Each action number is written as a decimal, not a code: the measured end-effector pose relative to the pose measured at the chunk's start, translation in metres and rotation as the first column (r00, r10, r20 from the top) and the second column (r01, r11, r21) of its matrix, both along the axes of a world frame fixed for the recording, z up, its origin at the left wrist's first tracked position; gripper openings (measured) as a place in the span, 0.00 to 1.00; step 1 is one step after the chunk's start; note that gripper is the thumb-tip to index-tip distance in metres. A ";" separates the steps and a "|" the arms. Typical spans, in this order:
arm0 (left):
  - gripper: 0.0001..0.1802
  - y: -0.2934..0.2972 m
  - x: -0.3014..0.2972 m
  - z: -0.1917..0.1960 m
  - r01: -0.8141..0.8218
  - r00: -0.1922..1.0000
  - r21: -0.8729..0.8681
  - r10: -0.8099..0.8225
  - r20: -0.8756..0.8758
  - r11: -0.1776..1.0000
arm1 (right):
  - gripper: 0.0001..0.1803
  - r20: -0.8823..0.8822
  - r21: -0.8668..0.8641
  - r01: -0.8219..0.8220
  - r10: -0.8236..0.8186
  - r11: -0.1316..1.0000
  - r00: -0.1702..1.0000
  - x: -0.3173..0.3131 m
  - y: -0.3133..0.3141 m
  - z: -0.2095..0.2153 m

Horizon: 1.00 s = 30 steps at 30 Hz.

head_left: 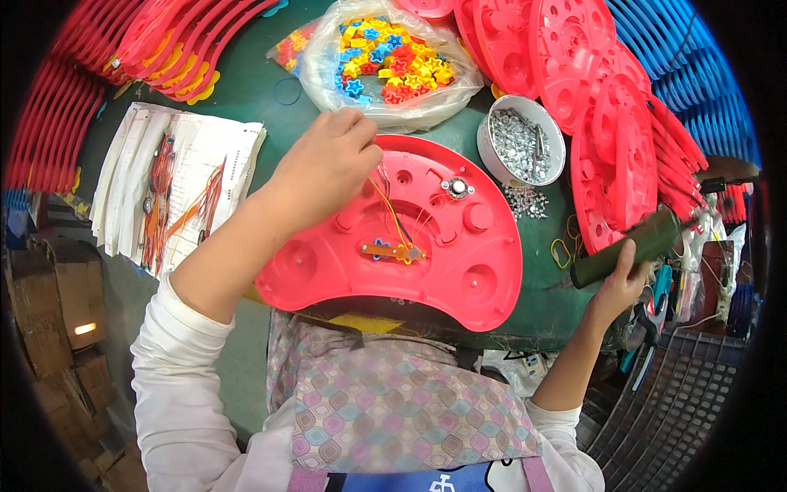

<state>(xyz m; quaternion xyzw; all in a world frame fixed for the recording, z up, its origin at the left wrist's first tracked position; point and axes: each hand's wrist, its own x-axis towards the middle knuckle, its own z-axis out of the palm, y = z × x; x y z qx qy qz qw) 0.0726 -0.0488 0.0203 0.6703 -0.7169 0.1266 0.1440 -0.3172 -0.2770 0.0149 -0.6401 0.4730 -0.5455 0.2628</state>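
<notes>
Head view: left hand [325, 168] pinches wires [392, 211]; right hand [616, 284] grips screwdriver [627, 247].

1. I see a dark green tabletop [254, 90] carrying everything here.
2. A red half-round plastic shell [459, 271] lies flat at its near edge, inner side up.
3. Behind the shell sits a clear bag [392, 61] of small coloured star pieces, with a smaller bag [288, 47] just to its left.
4. To the right of the bag stands a white bowl [521, 141] of silver screws; loose screws [526, 202] lie just beside it.
5. On the left lie white paper sheets [197, 176] with bundles of thin wires on them.
6. Red curved parts [176, 45] are stacked at the far left; red round plates [590, 98] lean in a pile at the right.
7. Rubber bands [561, 252] lie right of the shell.
</notes>
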 end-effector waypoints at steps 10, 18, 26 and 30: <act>0.11 0.039 -0.035 0.024 0.055 0.862 0.485 0.203 -0.463 0.873 | 0.14 -0.656 -0.113 -0.840 0.596 0.530 0.463 0.160 0.120 0.029; 0.17 0.039 -0.049 0.008 -0.035 0.138 0.506 0.505 -0.852 0.862 | 0.09 -0.264 0.401 -0.867 0.943 0.297 0.201 0.186 0.120 0.016; 0.12 0.034 -0.050 0.008 0.074 -0.191 0.425 0.431 -0.882 0.902 | 0.15 -0.811 -0.370 -0.923 0.450 0.102 0.375 0.214 0.084 0.010; 0.07 0.039 -0.050 -0.007 -0.321 0.870 -0.130 0.238 -0.431 0.938 | 0.14 -0.597 -0.072 -0.943 0.743 0.325 0.302 0.217 0.095 -0.006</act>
